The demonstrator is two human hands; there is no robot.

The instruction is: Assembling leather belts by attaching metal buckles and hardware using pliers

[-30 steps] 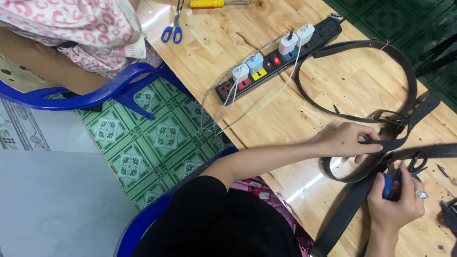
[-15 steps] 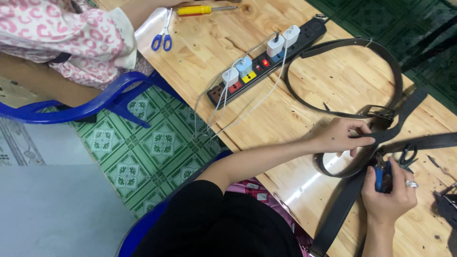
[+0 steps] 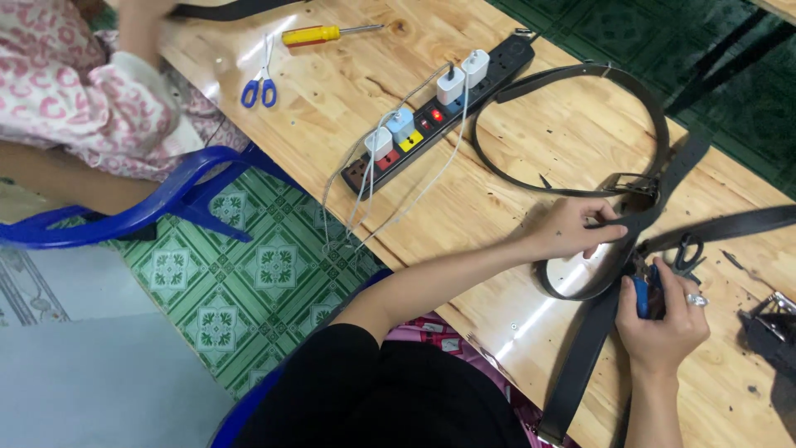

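Wooden table [image 3: 531,141] — left hand [image 3: 572,228] pinches black belt [image 3: 618,249], right hand [image 3: 659,319] clasps blue-handled tool [image 3: 643,294]

Around the pale wooden table [image 3: 531,149] are black leather belts [image 3: 580,365], a blue-handled tool [image 3: 643,294], a black power strip [image 3: 439,116] with red and yellow switches, blue-handled scissors [image 3: 259,87], a yellow-handled screwdriver [image 3: 319,35], and below it green patterned floor tiles [image 3: 249,274] and a blue plastic chair [image 3: 157,207].
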